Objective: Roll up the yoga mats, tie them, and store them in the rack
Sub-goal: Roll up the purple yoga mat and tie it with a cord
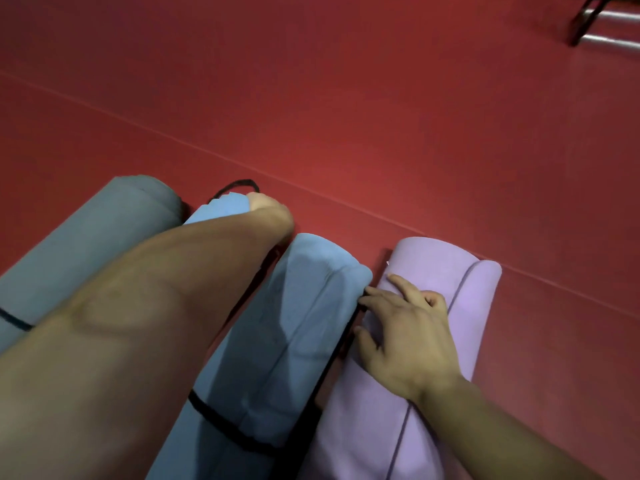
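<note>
four rolled mats lie side by side on the red floor [346,98]: grey mat [86,237], light blue mat [223,207], blue mat [304,306] with a black strap [221,420] round it, purple mat [467,299]. my right hand [405,334] rests flat on the purple mat, fingers spread. my left hand [270,209] bends over the light blue mat's far end beside a black loop [239,183]; grip: cannot tell.

Legible markings: none.
No lettering, label, brand, number or sign can be read on the grey mat [104,230], the light blue mat [225,206], the blue mat [294,323] or the purple mat [450,271], nor on the black strap [221,422], the red floor [346,98] or the metal frame [595,26] at its far right corner.
</note>
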The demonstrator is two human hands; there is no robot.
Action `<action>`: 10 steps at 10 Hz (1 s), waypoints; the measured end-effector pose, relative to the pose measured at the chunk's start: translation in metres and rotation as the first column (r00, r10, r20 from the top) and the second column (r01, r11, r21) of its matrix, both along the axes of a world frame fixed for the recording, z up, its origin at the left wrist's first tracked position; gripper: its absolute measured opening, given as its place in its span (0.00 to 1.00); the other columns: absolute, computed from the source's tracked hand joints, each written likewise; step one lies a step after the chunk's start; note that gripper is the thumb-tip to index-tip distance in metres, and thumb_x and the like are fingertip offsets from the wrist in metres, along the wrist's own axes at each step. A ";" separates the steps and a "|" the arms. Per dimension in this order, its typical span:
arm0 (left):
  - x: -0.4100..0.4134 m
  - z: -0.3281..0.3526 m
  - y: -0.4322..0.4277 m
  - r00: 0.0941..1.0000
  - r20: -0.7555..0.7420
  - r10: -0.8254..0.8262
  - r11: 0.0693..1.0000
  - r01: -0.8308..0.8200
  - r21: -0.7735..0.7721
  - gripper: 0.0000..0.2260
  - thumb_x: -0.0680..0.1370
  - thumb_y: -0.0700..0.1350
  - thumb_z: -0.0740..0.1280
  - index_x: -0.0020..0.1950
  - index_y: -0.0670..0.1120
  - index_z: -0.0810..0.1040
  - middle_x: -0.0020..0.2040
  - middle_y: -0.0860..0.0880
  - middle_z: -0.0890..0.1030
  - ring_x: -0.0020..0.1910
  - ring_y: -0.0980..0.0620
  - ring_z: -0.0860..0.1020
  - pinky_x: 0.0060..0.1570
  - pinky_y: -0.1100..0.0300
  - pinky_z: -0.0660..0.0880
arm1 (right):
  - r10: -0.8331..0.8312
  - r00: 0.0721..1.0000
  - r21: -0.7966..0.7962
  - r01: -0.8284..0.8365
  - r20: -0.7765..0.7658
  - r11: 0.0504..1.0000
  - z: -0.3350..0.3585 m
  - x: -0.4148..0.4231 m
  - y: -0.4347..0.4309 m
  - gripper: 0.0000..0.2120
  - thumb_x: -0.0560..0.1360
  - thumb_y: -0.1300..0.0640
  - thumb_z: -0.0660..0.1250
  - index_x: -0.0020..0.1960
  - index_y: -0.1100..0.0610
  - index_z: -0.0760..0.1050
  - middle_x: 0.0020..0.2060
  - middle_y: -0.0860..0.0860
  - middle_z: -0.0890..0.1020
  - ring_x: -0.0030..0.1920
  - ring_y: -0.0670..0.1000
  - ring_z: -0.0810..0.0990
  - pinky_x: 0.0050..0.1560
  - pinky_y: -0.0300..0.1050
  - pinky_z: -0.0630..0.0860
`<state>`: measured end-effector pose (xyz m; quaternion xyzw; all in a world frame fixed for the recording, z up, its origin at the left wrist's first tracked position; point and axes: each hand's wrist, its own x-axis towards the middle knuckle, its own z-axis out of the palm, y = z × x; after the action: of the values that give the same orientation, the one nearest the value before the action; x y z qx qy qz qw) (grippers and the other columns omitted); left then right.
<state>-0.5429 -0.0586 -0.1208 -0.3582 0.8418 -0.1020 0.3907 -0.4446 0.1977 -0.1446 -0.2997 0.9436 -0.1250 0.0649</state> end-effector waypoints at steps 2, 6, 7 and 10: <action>-0.003 0.004 0.000 0.996 -0.022 -0.082 0.996 0.082 0.042 0.16 0.71 0.59 0.71 0.42 0.46 0.77 0.40 0.50 0.77 0.53 0.48 0.76 0.53 0.57 0.70 | -0.007 1.000 -0.020 0.007 0.002 1.000 0.001 0.001 0.000 0.25 0.70 0.39 0.57 0.61 0.46 0.79 0.62 0.41 0.80 0.74 0.52 0.67 0.61 0.51 0.59; -0.018 -0.013 -0.010 0.981 0.136 -0.136 0.969 0.103 0.225 0.08 0.77 0.47 0.67 0.55 0.46 0.79 0.40 0.48 0.77 0.55 0.46 0.81 0.46 0.54 0.76 | -0.018 1.000 -0.105 0.017 -0.011 0.994 0.000 0.003 0.005 0.22 0.69 0.40 0.61 0.58 0.47 0.79 0.57 0.39 0.82 0.72 0.52 0.69 0.58 0.48 0.59; -0.024 -0.017 -0.007 0.980 0.115 -0.164 0.959 0.131 0.252 0.11 0.80 0.47 0.64 0.58 0.47 0.82 0.41 0.49 0.80 0.40 0.51 0.79 0.42 0.59 0.75 | -0.024 1.000 -0.105 0.023 -0.012 0.994 -0.001 0.002 0.005 0.21 0.69 0.40 0.61 0.57 0.47 0.79 0.55 0.40 0.82 0.72 0.52 0.69 0.58 0.49 0.59; -0.023 -0.030 0.001 0.976 -0.090 -0.201 0.978 0.205 0.047 0.20 0.75 0.52 0.67 0.66 0.48 0.78 0.65 0.46 0.78 0.66 0.44 0.74 0.64 0.50 0.66 | -0.023 0.999 -0.127 0.019 -0.027 0.992 -0.003 0.003 0.005 0.21 0.70 0.40 0.60 0.56 0.49 0.79 0.54 0.41 0.83 0.71 0.52 0.70 0.58 0.48 0.58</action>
<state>-0.5656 -0.0574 -0.1504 -0.2633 0.8923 -0.1026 0.3521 -0.4416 0.2029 -0.1476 -0.2950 0.9377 -0.1811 0.0312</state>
